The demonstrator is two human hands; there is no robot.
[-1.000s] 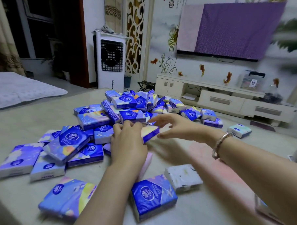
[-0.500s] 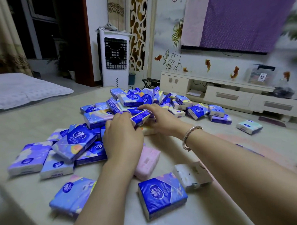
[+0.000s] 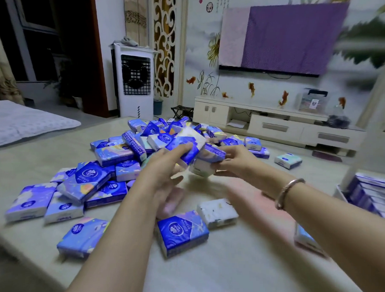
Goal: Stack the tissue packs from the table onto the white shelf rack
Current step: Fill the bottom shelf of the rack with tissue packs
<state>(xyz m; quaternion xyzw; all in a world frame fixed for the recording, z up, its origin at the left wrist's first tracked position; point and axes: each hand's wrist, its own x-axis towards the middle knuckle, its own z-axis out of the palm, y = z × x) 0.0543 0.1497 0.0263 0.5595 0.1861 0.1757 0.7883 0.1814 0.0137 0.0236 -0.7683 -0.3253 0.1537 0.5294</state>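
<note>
Several blue and purple tissue packs [image 3: 112, 153] lie heaped on the beige table [image 3: 225, 272]. My left hand [image 3: 164, 169] grips a blue pack [image 3: 187, 146] lifted above the table. My right hand [image 3: 236, 159] holds a small bundle of packs [image 3: 206, 160] against it, thumb on top. Both hands hover over the pile's right side. At the right edge the white shelf rack [image 3: 363, 142] shows as a blurred upright post, with a row of stacked packs [image 3: 372, 195] at its foot.
Loose packs lie near me: a blue one [image 3: 182, 232], a white one [image 3: 218, 213], a pink one [image 3: 170, 204] under my left wrist, another [image 3: 306, 238] under my right forearm. A single pack [image 3: 288, 160] lies far right. A TV cabinet [image 3: 274, 124] stands beyond the table.
Both hands were down in the pile gathering packs. They have now lifted clear of the table with packs in them, and the view has swung right, bringing the rack into sight.
</note>
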